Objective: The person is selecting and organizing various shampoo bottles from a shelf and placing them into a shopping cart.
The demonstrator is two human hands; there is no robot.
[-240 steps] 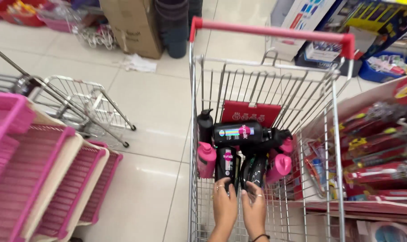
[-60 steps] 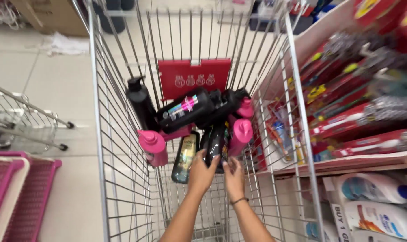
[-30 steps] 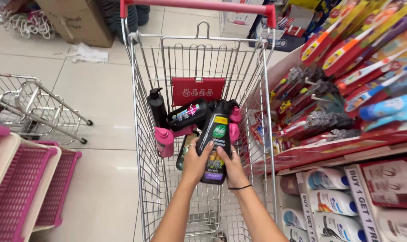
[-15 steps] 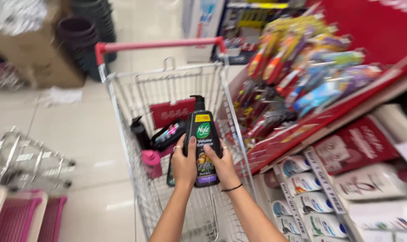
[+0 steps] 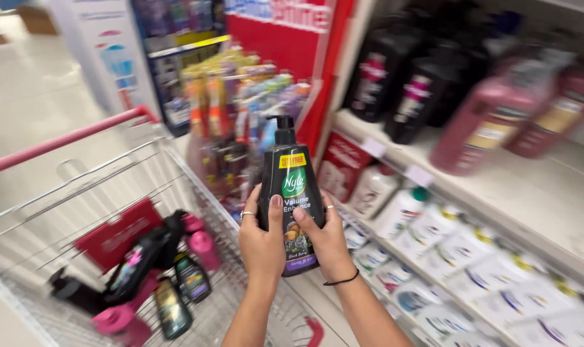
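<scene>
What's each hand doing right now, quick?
Left hand: closed around the left side of the black pump bottle, held upright.
Right hand: closed on the same bottle's right side.

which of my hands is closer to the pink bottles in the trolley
Left. Your left hand grips the black pump bottle on the side toward the trolley, where the pink bottles lie. Your right hand holds the bottle's far side, toward the shelves.

Pale glossy tiled floor [image 5: 28, 96] at upper left, brightly lit. White shop shelf [image 5: 530, 193] runs along right, blurred dark and pink bottles standing on it. Tall red display panel [image 5: 298, 64] behind. White freestanding sign board [image 5: 105, 58] beside floor area.
</scene>
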